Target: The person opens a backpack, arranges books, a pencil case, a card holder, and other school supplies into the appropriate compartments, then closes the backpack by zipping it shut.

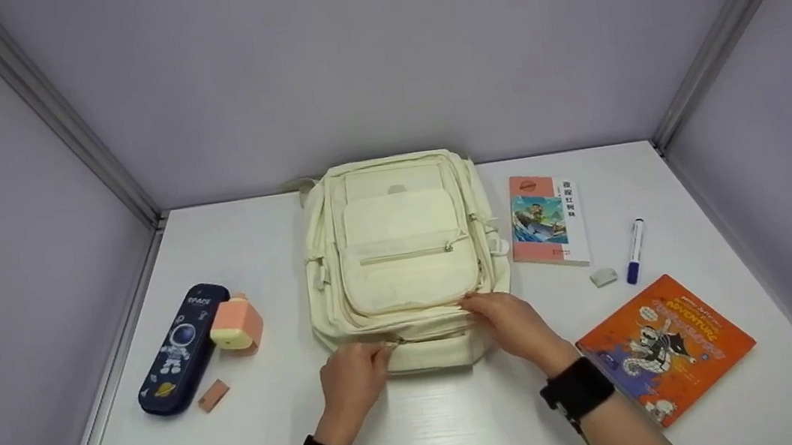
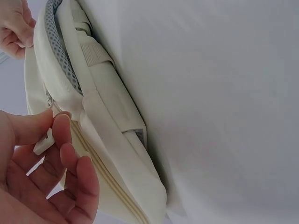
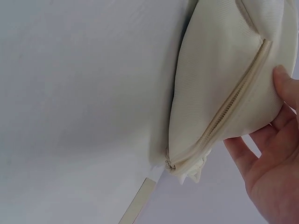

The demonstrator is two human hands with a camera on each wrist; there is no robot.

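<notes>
A cream backpack (image 1: 407, 217) lies on the white table (image 1: 436, 429), front pockets facing up. At its near edge, my left hand (image 1: 356, 378) pinches a zipper pull (image 2: 44, 143) between thumb and forefinger, the other fingers loosely curled. The zipper track (image 2: 110, 182) runs along the bag's side below it. My right hand (image 1: 516, 325) grips the bag's fabric near the front right corner. In the right wrist view its thumb (image 3: 286, 86) presses on the cloth and the fingers go behind it. A zipper (image 3: 236, 98) shows there, its teeth together along most of the visible length.
Left of the bag are a navy space-themed pencil case (image 1: 183, 350), a pink-and-yellow block-shaped item (image 1: 238, 323) and a small pink eraser (image 1: 214, 395). To the right lie a pink-covered book (image 1: 540, 224), a marker (image 1: 635, 251), a grey-white eraser (image 1: 604, 277) and an orange book (image 1: 672, 347).
</notes>
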